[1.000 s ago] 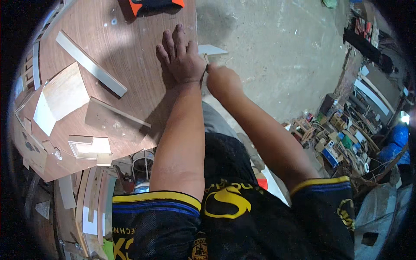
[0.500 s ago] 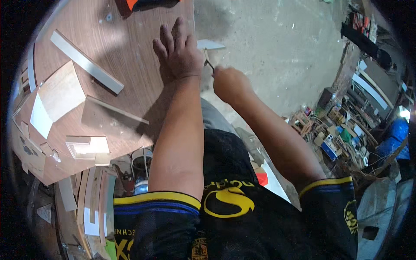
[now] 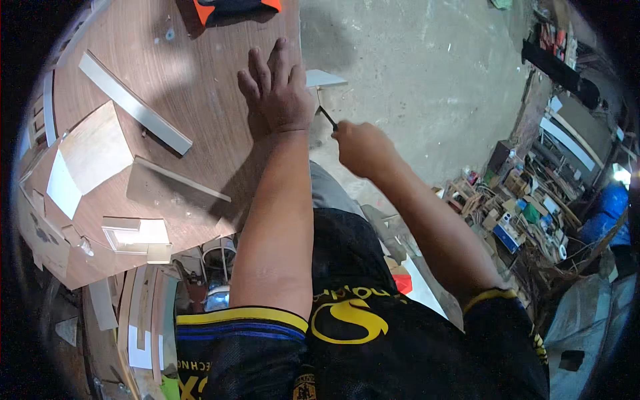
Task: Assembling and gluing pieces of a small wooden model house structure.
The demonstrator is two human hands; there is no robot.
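Observation:
My left hand (image 3: 279, 93) lies palm down at the right edge of the wood-grain table (image 3: 213, 80), its fingers stretched out and spread. Beside it a pale, flat piece (image 3: 327, 79) juts past the edge over the floor. How much of that piece lies under the palm is hidden. My right hand (image 3: 363, 150) is a closed fist just off the table, wrapped round the grip of a thin, dark, rod-like tool (image 3: 327, 116). The tool slants up toward the table edge below my left palm; its exact kind does not show.
A long white-faced strip (image 3: 137, 103), a bent pale panel (image 3: 99, 147), a thin board (image 3: 177, 187) and a small frame-like piece (image 3: 137, 235) lie on the table. An orange and black object (image 3: 239, 10) sits at its far end. Clutter (image 3: 527, 207) covers the floor at right.
My right hand has drawn back from the table edge, toward me and to the right, and more of the dark tool shows. My left hand stays in place on the table; the view has shifted slightly.

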